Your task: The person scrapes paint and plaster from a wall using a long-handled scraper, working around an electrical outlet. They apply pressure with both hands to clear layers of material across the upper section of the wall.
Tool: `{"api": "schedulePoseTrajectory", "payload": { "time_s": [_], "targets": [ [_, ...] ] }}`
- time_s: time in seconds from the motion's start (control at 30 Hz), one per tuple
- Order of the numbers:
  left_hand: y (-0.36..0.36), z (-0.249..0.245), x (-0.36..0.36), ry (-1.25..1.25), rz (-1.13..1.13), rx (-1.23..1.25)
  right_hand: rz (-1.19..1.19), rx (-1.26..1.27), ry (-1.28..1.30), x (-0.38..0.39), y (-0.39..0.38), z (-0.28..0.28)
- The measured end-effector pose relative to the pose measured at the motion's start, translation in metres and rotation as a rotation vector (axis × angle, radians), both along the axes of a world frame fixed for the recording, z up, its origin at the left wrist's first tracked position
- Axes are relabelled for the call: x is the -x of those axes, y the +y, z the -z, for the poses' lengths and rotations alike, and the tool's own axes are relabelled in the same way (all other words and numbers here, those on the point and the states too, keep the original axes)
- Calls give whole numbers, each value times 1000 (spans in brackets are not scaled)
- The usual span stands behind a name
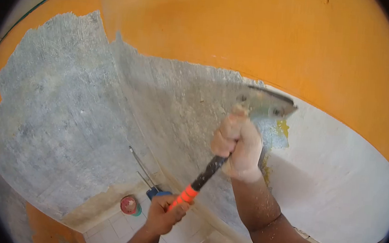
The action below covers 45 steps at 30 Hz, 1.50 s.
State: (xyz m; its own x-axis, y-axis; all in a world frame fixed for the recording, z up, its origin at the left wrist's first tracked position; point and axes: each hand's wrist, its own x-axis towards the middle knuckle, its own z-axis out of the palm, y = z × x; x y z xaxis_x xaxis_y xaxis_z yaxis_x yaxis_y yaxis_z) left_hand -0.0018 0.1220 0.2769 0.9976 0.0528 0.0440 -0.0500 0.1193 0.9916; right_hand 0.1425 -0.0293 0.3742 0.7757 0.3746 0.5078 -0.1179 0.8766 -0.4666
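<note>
Both of my hands grip a long-handled wall scraper (pixel 208 172) that slants up to the right. My left hand (pixel 164 217) is closed around the orange-red grip at its lower end. Higher up, my right hand (pixel 243 146) is wrapped around the shaft close to the head, with white dust on it. The wide scraper blade is slightly blurred and lies at or near the wall, where white coating (pixel 328 175) meets bare grey plaster (pixel 182 106). A small yellow patch (pixel 282 128) shows just below the blade.
Orange paint (pixel 258 30) covers the upper wall. The adjoining left wall (pixel 61 110) is stripped to grey. On the tiled floor (pixel 123 226) stands a small bucket (pixel 129 204); a blue object (pixel 152 193) with metal rods is beside it, partly hidden by my left hand.
</note>
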Motion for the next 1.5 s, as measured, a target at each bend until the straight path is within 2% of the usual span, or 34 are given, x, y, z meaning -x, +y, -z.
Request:
{"api": "schedulePoseTrajectory", "payload": {
  "time_s": [0.1,0.23,0.33,0.43,0.6,0.7,0.73,0.83,0.87,0.97,1.07,1.17,1.23,1.3,1.33,1.43,1.5],
  "targets": [
    [4,-16,3,-20,16,27,-12,-36,82,6,3,-10],
    [-2,4,4,-60,-12,21,21,-9,87,10,1,4],
    [3,-7,-10,-29,3,42,60,18,56,2,6,-15],
    [5,-4,-7,-65,-41,-16,38,-14,87,4,5,-13],
    [1,14,-7,-63,-4,27,109,60,68,4,4,3],
    [6,-9,-8,-38,18,62,100,18,109,5,10,-21],
    [5,-11,-7,-70,-23,5,72,8,90,4,9,-18],
    [-2,2,3,-36,-32,5,48,-7,87,6,6,1],
    [1,9,2,-53,-13,9,114,51,120,8,8,6],
    [5,1,-7,-12,-18,50,112,47,62,0,14,-3],
    [8,-8,-7,-29,-14,39,117,26,107,3,16,-15],
    [5,1,-5,-15,-30,29,36,13,82,0,7,4],
    [8,3,-9,3,2,63,60,12,122,2,9,-1],
    [12,-3,-11,-7,13,53,83,35,56,-3,11,-12],
    [15,-6,-11,-33,3,47,91,27,114,1,14,-18],
    [11,-4,-9,-63,-56,7,-4,-29,68,-3,10,-8],
    [5,4,-5,-37,-2,66,21,-1,79,0,12,0]
  ]
}}
